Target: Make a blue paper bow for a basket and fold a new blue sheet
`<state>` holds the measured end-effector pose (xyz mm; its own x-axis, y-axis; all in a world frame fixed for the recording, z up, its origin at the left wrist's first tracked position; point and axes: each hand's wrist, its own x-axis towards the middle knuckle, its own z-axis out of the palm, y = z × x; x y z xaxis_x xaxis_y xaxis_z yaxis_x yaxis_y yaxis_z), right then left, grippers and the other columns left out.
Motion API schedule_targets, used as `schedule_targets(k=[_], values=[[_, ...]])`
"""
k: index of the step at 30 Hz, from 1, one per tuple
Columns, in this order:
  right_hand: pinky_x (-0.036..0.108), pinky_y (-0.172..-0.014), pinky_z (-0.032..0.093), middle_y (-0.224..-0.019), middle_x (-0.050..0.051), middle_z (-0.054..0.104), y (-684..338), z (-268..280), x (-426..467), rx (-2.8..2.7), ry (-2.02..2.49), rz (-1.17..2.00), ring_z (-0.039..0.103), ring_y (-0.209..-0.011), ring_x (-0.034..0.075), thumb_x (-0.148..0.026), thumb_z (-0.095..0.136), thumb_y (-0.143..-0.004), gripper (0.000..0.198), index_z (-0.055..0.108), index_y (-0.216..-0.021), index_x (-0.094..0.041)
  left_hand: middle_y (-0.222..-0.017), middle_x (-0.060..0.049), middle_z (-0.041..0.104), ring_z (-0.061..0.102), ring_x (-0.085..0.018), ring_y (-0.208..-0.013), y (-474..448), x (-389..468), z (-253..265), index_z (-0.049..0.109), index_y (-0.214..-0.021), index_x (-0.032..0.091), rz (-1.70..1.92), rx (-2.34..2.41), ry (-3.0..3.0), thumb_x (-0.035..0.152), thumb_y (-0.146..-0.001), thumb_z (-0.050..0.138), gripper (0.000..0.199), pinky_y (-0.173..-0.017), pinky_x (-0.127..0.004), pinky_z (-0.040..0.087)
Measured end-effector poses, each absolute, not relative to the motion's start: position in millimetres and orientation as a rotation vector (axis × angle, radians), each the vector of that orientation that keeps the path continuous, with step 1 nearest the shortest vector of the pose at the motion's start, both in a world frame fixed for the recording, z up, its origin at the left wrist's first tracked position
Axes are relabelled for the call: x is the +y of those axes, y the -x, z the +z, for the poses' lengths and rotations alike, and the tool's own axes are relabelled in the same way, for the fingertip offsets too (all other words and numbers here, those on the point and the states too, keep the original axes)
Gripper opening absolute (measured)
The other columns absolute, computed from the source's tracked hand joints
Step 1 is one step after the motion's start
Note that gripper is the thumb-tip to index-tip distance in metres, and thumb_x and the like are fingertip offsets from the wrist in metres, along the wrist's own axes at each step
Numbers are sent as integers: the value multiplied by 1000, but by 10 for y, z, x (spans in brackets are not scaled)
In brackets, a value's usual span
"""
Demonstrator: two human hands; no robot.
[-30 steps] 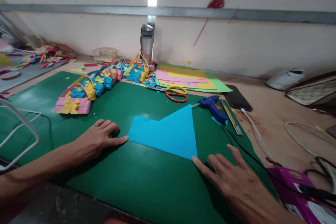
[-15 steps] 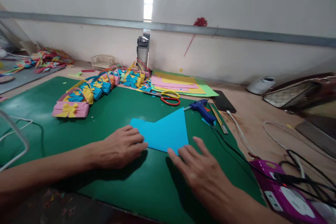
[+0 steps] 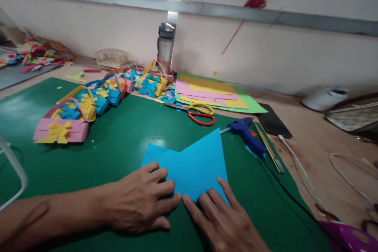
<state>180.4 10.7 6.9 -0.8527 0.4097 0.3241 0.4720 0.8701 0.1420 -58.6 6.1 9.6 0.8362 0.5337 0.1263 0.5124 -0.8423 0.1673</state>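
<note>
A sheet of blue paper [image 3: 197,165], with a notch in its far edge, lies on the green mat [image 3: 124,134] in front of me. My left hand [image 3: 144,197] rests on its near left part, fingers loosely bent and apart. On the near right edge, my right hand [image 3: 223,218] presses down with spread fingers. The tips of the two hands almost meet at the paper's near edge. Just beyond the paper's right corner lies a blue glue gun [image 3: 247,136], its nozzle close to that corner. Neither hand grips anything.
Small paper baskets with bows [image 3: 79,130] line the left side. Scissors [image 3: 202,113], coloured paper sheets [image 3: 245,100] and a bottle [image 3: 165,45] are at the back. A cutter knife [image 3: 270,149], a phone [image 3: 274,120] and cables [image 3: 301,173] lie right; a purple power strip [image 3: 348,236] is near.
The view has shifted, so the things look larger and lower. Both hands have come closer together along the paper's near edge, with the right fingers now flatter on it.
</note>
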Motion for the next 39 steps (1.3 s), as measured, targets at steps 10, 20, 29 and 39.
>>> schedule_targets(k=[10, 20, 29, 39], values=[[54, -100, 27, -79, 5, 62, -1995, -41, 72, -2685, 734, -377, 55, -87, 22, -15, 29, -91, 37, 60, -110, -19, -94, -8, 55, 46, -21, -81, 787, 10, 35, 52, -116, 19, 370, 914, -2880, 33, -94, 44, 27, -75, -39, 33], [52, -101, 25, -78, 3, 60, -2367, 26, -42, -2678, 837, -459, 55, -80, 19, -7, 32, -88, 35, 61, -105, -19, -99, -8, 52, 47, -21, -84, 1076, -194, -31, 55, -114, 22, 547, 1170, -2781, 20, -93, 42, 25, -73, -37, 37], [50, -98, 30, -82, 6, 62, -2398, -52, -46, -2559, 824, -520, 57, -88, 20, -7, 33, -88, 33, 63, -98, -17, -99, -9, 54, 49, -20, -86, 1122, -286, -54, 56, -111, 20, 625, 1235, -2807, 18, -93, 41, 24, -74, -35, 42], [48, -102, 26, -85, 7, 68, -2404, -30, -15, -2515, 776, -499, 59, -90, 21, -9, 27, -92, 39, 64, -97, -17, -88, -9, 60, 54, -19, -80, 936, -246, -17, 58, -88, 16, 908, 1276, -2863, 16, -90, 45, 13, -72, -34, 43]])
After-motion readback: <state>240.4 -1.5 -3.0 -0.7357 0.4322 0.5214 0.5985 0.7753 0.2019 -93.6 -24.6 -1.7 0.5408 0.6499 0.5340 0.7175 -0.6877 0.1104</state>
